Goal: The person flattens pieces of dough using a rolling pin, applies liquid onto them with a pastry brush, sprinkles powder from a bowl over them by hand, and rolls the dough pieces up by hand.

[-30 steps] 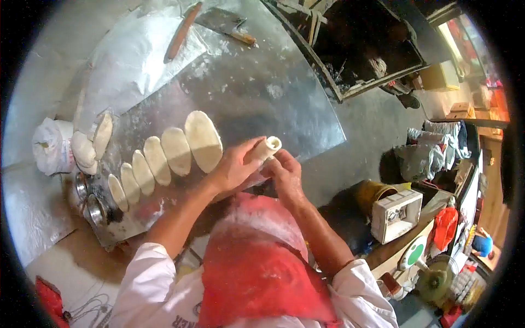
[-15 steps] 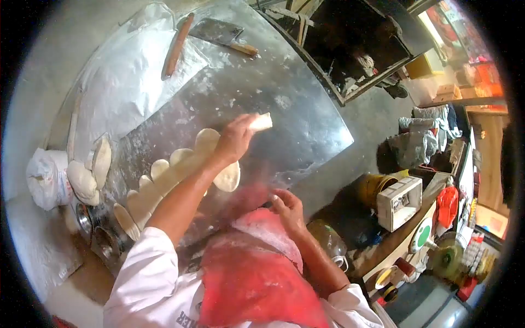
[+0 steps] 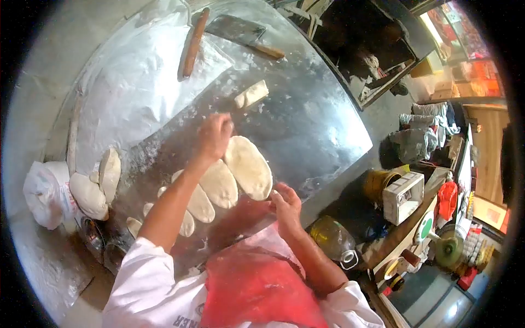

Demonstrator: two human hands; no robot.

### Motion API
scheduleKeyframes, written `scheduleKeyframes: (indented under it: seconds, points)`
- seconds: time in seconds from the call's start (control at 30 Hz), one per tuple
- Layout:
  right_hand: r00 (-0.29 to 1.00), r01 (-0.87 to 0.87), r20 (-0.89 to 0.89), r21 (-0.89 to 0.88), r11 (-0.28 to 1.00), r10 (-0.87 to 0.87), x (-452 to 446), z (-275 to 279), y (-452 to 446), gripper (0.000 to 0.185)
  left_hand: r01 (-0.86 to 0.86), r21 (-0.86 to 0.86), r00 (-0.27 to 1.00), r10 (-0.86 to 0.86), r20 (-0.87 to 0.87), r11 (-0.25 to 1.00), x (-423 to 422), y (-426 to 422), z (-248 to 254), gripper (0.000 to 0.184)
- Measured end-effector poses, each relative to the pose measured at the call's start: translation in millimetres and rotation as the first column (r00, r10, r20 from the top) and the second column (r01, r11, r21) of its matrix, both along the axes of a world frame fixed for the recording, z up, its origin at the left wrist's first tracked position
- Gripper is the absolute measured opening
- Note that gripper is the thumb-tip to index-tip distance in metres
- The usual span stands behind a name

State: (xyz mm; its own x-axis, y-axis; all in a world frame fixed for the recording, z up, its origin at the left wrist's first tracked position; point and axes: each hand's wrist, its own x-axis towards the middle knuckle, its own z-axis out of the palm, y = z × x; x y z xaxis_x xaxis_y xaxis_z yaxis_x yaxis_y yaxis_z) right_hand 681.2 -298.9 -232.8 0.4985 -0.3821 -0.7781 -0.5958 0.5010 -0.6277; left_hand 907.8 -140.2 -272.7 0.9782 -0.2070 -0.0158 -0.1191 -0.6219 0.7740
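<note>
My left hand [image 3: 215, 136], slightly blurred with curled fingers, is beside the upper end of a large flattened oval of dough [image 3: 249, 168]. Whether its fingertips grip that edge cannot be made out. At the oval's lower right end is my right hand [image 3: 286, 205], thumb and fingers drawn together at the dough's edge. Beside this piece lies another flat dough oval [image 3: 219, 185], then several more in an overlapping row, partly hidden by my left forearm. Farther up the metal table [image 3: 306, 120], a short pale dough roll [image 3: 251, 94] lies on its own.
A rolling pin [image 3: 196, 44] rests on plastic sheeting [image 3: 131, 82]. Near it lies a dough scraper [image 3: 240, 33]. Thick dough pieces [image 3: 87, 195] sit at left beside a white bag [image 3: 44, 194]. Right of the table are a plastic jug [image 3: 333, 240] and a white crate [image 3: 403, 198].
My left hand has let go of the dough roll, which now lies on the table, and has come back to the large oval. My right hand now meets that oval's edge. The view has shifted.
</note>
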Motion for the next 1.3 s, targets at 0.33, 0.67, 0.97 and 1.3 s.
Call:
scheduleKeyframes:
  seconds: [0.33, 0.67, 0.97, 1.3]
  points:
    - [0.874, -0.479, -0.082, -0.322, 0.817, 0.479, -7, -26, -3, 0.020, 0.386, -0.038, 0.917, -0.388, -0.094, 0.922, -60, -4, 19, 0.015]
    - [0.978, -0.192, 0.073, -0.083, 0.978, 0.198, -23, -21, -18, 0.012, 0.486, 0.317, 0.740, -0.576, 0.346, 0.815, -114, -16, 6, 0.016]
    - [0.971, -0.213, 0.087, -0.105, 0.971, 0.222, -21, -12, -22, 0.015, 0.399, 0.084, 0.916, -0.394, -0.073, 0.913, -145, -34, 28, 0.032]
    - [0.935, -0.353, 0.101, 0.199, 0.914, 0.340, -21, -5, -70, 0.029, 0.401, 0.360, 0.904, -0.428, -0.007, 0.842, -209, -64, 30, 0.069]
